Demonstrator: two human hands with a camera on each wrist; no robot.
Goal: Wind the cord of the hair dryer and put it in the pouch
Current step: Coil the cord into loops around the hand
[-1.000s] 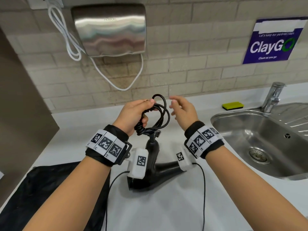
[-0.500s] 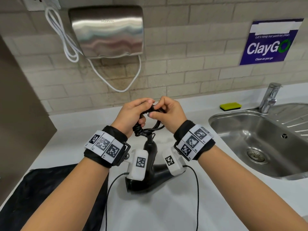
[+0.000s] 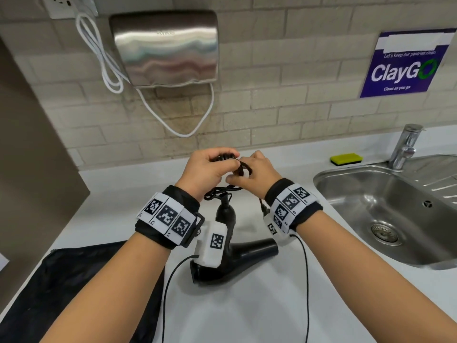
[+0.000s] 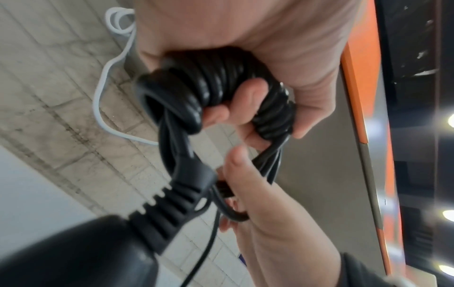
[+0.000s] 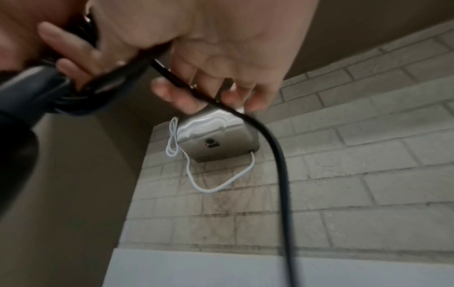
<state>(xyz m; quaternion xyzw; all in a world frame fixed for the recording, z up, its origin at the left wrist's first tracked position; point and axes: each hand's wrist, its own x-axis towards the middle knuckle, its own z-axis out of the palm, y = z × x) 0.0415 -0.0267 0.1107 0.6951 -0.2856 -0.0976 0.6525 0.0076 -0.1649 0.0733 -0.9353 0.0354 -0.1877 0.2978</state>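
The black hair dryer [image 3: 235, 258] hangs by its cord just above the white counter, its handle [image 4: 73, 252] pointing up. My left hand [image 3: 210, 169] grips the bundle of wound black cord [image 4: 216, 91] above the handle. My right hand [image 3: 254, 172] meets it from the right and holds loops of the same cord [image 3: 243, 169], fingers curled round them [image 4: 245, 194]. In the right wrist view a cord strand [image 5: 270, 139] runs down from the fingers. The black pouch [image 3: 74, 280] lies flat on the counter at the lower left.
A steel sink [image 3: 385, 214] with a tap [image 3: 405, 147] is at the right, a yellow sponge [image 3: 346, 158] behind it. A steel hand dryer [image 3: 165, 48] with a white cable [image 3: 103, 65] hangs on the tiled wall. A brown cabinet side [image 3: 29, 157] stands left.
My right hand, which was open and apart one second ago, has closed on the cord loops beside my left hand. Both hands have come together over the dryer's handle.
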